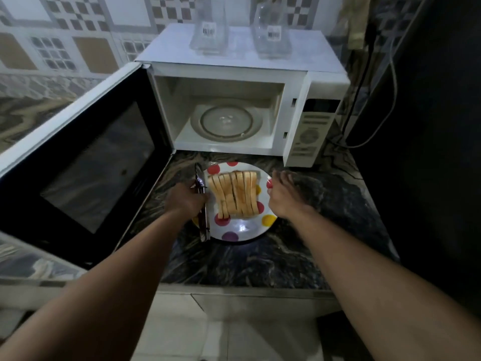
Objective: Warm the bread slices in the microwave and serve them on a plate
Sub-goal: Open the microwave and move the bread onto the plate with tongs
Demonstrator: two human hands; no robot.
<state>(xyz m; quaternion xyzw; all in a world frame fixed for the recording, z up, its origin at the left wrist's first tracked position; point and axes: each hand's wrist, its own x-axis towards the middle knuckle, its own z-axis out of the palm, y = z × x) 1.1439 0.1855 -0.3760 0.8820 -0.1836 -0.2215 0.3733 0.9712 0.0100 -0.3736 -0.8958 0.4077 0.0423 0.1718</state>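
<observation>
Bread slices (234,194) are lying in an overlapped row on a polka-dot plate (240,227), which is sitting on the dark marbled desk (260,259) just in front of the open microwave (234,100). Left hand (185,198) is pinching metal tongs (203,212) at the plate's left rim. Right hand (282,192) is hovering at the right rim, its grip spread and holding nothing.

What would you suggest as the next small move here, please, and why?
Probably lift the spotted plate into the open microwave: the bread slices sit on it, the turntable is bare, and the left hand, holding tongs, and right hand flank it.
</observation>
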